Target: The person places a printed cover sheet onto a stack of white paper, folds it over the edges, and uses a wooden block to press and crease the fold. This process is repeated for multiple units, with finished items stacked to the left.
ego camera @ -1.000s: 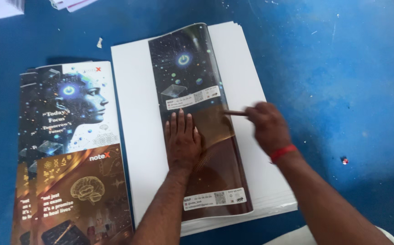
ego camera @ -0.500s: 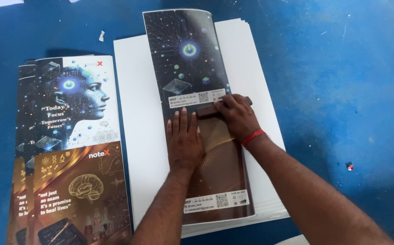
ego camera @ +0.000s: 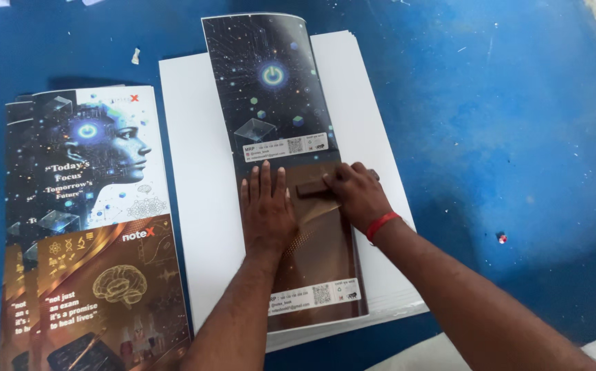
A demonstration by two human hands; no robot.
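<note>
Left hand (ego camera: 267, 209) flat, fingers spread, pinning folded glossy printed cover sheet (ego camera: 280, 158) on white paper stack (ego camera: 195, 206); right hand (ego camera: 356, 194) clamped on small brown wooden block (ego camera: 311, 187) (mid-crease, lower half not pressed yet).

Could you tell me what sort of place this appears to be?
Probably a small print or bookbinding workshop: a stack of white paper, a folded printed cover sheet being creased with a small block, and more covers piled on a blue table.

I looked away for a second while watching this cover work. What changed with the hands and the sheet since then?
The right hand moved in from the sheet's right edge toward the left hand, now pressing its small brown tool on the folded cover sheet. The left hand stayed flat on the sheet; the white paper stack is unchanged.
</note>
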